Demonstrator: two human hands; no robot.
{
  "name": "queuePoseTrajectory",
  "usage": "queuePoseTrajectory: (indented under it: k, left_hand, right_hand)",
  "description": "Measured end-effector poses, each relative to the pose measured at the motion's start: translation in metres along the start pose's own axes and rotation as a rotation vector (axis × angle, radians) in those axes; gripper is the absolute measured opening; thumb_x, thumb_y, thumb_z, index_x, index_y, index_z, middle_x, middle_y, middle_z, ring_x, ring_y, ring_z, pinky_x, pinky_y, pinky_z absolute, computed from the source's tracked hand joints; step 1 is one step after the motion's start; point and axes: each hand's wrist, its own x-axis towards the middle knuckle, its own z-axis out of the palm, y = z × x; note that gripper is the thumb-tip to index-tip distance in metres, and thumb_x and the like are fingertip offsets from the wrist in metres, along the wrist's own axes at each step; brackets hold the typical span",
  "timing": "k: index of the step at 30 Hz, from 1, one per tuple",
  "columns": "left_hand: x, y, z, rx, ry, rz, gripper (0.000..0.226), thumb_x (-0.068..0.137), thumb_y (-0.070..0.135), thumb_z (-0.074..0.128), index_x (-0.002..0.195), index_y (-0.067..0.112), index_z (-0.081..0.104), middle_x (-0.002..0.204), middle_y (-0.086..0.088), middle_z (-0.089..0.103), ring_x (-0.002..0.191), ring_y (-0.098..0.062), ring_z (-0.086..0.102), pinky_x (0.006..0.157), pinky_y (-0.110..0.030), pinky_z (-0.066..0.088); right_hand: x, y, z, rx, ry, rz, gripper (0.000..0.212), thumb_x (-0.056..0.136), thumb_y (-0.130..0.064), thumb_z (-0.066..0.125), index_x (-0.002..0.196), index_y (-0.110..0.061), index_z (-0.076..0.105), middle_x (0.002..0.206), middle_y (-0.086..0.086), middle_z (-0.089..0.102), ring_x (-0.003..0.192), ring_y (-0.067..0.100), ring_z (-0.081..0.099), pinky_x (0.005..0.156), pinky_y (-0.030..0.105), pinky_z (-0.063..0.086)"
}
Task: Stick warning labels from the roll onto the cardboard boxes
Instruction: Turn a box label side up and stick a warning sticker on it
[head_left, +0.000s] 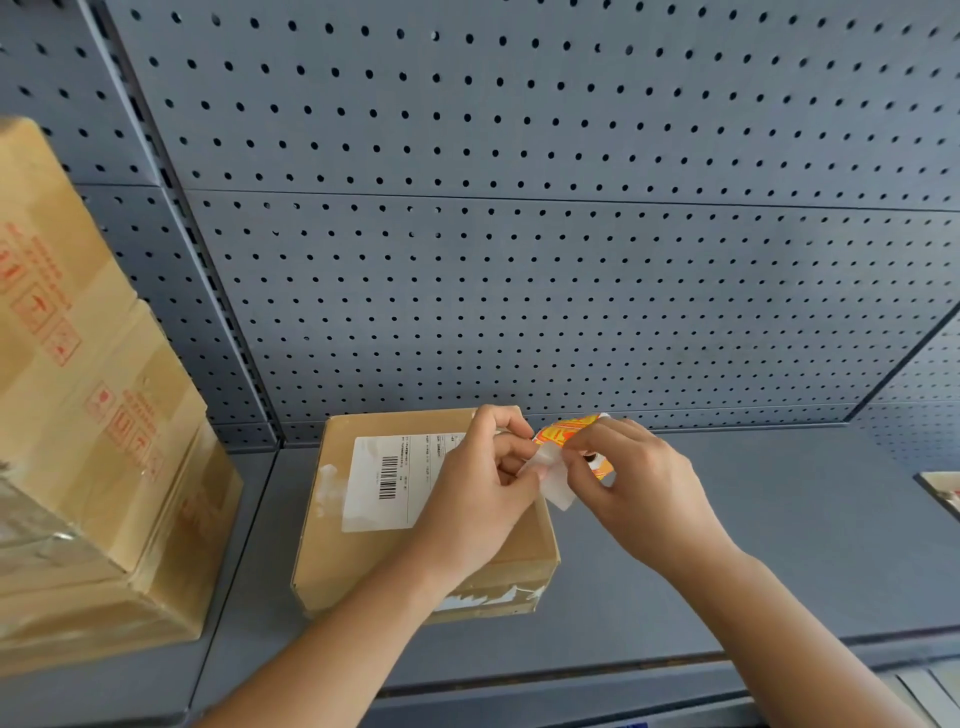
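1. Both hands are up over the far right corner of the small brown cardboard box (363, 564), which sits flat on the grey metal shelf (753, 545) against the grey perforated back panel (519, 260).
2. The left hand (480, 486) has its fingers curled in tight, thumb and forefinger pinching the white backing strip (551, 480). The loose end of that strip hangs down between the two hands.
3. The right hand (641, 486) is nipped closed too, fingertips gripping the orange-and-yellow warning label (563, 434). The label is held in the air just above the box's back edge, not stuck to anything.
4. Label and backing meet right where the fingertips come together; how much of the label is free of the backing, I cannot tell.
5. On the box's top is a white shipping sticker with a barcode (387, 483), partly covered by the left hand, and there are torn white tape scraps along the near edge.
6. Far left, a stack of large brown cartons with red handling marks (78, 415) stands on the next shelf bay, well apart from the small box.
7. At the right edge, something flat peeks in; it is too cropped to identify.
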Motion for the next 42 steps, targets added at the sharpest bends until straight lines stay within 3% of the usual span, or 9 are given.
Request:
queuePoseTrajectory:
  k: [5,11,16,20,24,27,30,34,42]
  left_hand:
    - [-0.001,0.001,0.0,0.039,-0.006,-0.013,0.024,0.095,0.01,0.065,0.107,0.025,0.051,0.096,0.007,0.074,0.076,-0.007,0.063,0.068,-0.025,0.049]
    - [-0.002,0.003,0.0,0.102,-0.025,-0.016,0.023,0.095,0.011,0.065,0.107,0.027,0.053,0.097,0.007,0.073,0.083,-0.007,0.066,0.075,-0.027,0.056]
    - [-0.005,0.015,0.0,0.118,-0.045,0.018,0.008,0.099,0.026,0.063,0.104,0.022,0.06,0.095,0.008,0.075,0.078,-0.003,0.066,0.07,-0.014,0.047]
    - [-0.009,0.026,-0.001,0.373,-0.031,0.112,0.017,0.102,0.039,0.056,0.108,0.031,0.07,0.099,0.016,0.073,0.077,0.006,0.061,0.066,-0.009,0.041]
    - [-0.012,0.04,-0.007,0.447,0.042,0.169,0.022,0.103,0.041,0.052,0.106,0.032,0.072,0.075,0.012,0.067,0.065,-0.005,0.06,0.06,-0.024,0.047]
    - [-0.016,0.048,-0.01,0.473,0.051,0.195,0.018,0.103,0.035,0.053,0.107,0.031,0.07,0.09,0.009,0.073,0.068,-0.011,0.064,0.067,-0.031,0.053]
    - [-0.021,0.051,-0.015,0.281,0.073,0.127,0.018,0.101,0.034,0.058,0.097,0.026,0.073,0.087,0.009,0.074,0.076,-0.005,0.068,0.069,-0.025,0.056]
    - [-0.024,0.056,-0.029,-0.131,0.113,-0.098,0.024,0.102,0.027,0.058,0.096,0.014,0.077,0.085,-0.007,0.077,0.077,-0.018,0.074,0.06,-0.03,0.057]
    - [-0.032,0.055,-0.065,-0.572,0.142,-0.256,0.037,0.101,0.035,0.055,0.093,0.008,0.079,0.094,-0.019,0.078,0.084,-0.028,0.075,0.076,-0.034,0.061]
  right_hand:
    - [0.011,0.011,-0.015,0.221,-0.02,0.303,0.014,0.093,-0.023,0.06,0.08,-0.026,0.067,0.08,-0.014,0.07,0.078,0.009,0.066,0.067,0.033,0.055]
    - [0.023,0.022,-0.041,0.296,0.102,0.447,0.021,0.096,-0.017,0.057,0.079,-0.026,0.065,0.077,-0.011,0.07,0.06,-0.003,0.057,0.046,0.012,0.04]
    - [0.022,0.02,-0.049,0.299,0.209,0.409,0.021,0.099,-0.018,0.058,0.08,-0.027,0.063,0.082,-0.011,0.069,0.076,0.001,0.064,0.054,0.018,0.04]
    - [0.016,0.004,-0.043,0.245,0.263,0.225,0.017,0.096,-0.011,0.063,0.082,-0.021,0.064,0.081,-0.012,0.063,0.07,0.008,0.063,0.057,0.011,0.043]
    - [0.011,-0.014,-0.038,0.243,0.28,0.145,0.014,0.094,-0.011,0.064,0.083,-0.019,0.066,0.081,-0.013,0.061,0.05,0.021,0.059,0.049,0.019,0.039]
    - [0.01,-0.025,-0.033,0.26,0.29,0.093,0.014,0.093,-0.008,0.067,0.083,-0.018,0.067,0.08,-0.012,0.06,0.048,0.025,0.058,0.051,0.028,0.042]
    - [0.011,-0.034,-0.03,0.27,0.327,0.028,0.015,0.092,-0.005,0.069,0.083,-0.016,0.068,0.079,-0.006,0.06,0.048,0.021,0.058,0.05,0.03,0.043]
    - [0.011,-0.048,-0.021,0.224,0.377,-0.083,0.008,0.091,-0.012,0.065,0.085,-0.012,0.071,0.084,-0.009,0.06,0.056,0.003,0.055,0.055,0.01,0.04]
    - [0.009,-0.075,0.011,0.246,0.257,-0.275,0.02,0.095,-0.026,0.057,0.095,-0.015,0.075,0.096,-0.007,0.066,0.052,0.006,0.058,0.047,0.028,0.052]
